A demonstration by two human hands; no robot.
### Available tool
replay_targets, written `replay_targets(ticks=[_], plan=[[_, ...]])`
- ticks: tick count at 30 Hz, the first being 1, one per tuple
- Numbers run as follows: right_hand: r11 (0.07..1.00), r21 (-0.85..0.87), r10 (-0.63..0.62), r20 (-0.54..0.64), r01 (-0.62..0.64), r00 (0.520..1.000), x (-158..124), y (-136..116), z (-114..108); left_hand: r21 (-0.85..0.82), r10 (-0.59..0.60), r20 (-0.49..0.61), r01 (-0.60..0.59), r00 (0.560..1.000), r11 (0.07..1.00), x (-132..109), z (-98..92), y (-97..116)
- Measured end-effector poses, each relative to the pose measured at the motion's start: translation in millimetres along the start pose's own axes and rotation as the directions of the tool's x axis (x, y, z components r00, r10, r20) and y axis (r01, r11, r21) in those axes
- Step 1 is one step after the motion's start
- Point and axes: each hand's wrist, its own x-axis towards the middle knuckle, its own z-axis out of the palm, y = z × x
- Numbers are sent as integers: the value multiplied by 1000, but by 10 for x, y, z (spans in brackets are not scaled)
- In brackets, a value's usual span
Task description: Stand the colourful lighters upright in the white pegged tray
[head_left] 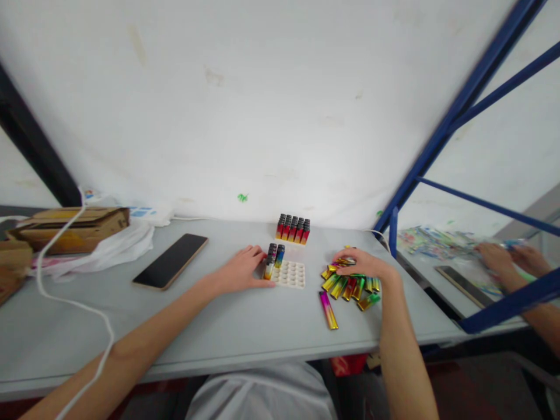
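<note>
A white tray (292, 274) with round sockets lies in front of me. A few upright lighters (279, 256) with black tops and coloured bodies stand along its left side. My left hand (245, 268) is closed around the tray's left end, fingers behind against the lighters and thumb along the front edge. To the right, my right hand (363, 262) reaches over a pile of loose shiny lighters (347, 287) in gold, green and red. Its thumb and fingers are apart at the pile's far left, with pieces showing between them. One purple-and-gold lighter (328, 310) lies alone in front of the pile.
A block of upright red-and-yellow lighters (293, 229) stands at the back near the wall. Left are a phone (171, 261), cardboard boxes (72, 228) and a white cable (83, 303). A blue metal frame (415, 169) rises at right; beyond it another person's hands (499, 259) work.
</note>
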Motion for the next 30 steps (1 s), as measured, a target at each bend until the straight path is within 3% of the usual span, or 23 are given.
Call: replay_targets(ticks=[2, 4, 8, 12, 15, 20, 26, 28, 30], plan=[[1000, -3, -10, 29, 10, 1000, 4, -17, 15, -9, -2, -1, 2, 1000, 1000, 2, -4, -1], [1000, -3, -28, -18, 28, 999, 28, -33, 48, -16, 0, -7, 0, 1000, 1000, 5, -3, -5], [997, 21, -71, -272, 79, 960, 105, -100, 127, -33, 10, -26, -10, 1000, 999, 11, 5, -19], [998, -23, -62, -416, 58, 907, 210, -288, 237, -39, 10, -30, -11, 999, 999, 11, 9, -25], [991, -93, -129, -480, 95, 868, 300, -453, 364, -30, 2, -17, -2, 1000, 1000, 7, 9, -24], [986, -152, -139, -505, 71, 852, 424, -623, 547, -30, 6, -17, -6, 1000, 1000, -1, 3, -9], [966, -176, -259, -621, 191, 739, 508, -756, 688, -43, 9, -15, -10, 1000, 999, 2, -7, 6], [971, -110, -236, -615, 214, 753, 516, -798, 738, -45, 14, -21, -15, 1000, 999, 4, -1, 0], [980, -11, -172, -557, 200, 812, 514, -834, 779, -31, 12, -17, -12, 1000, 999, 5, 8, -7]])
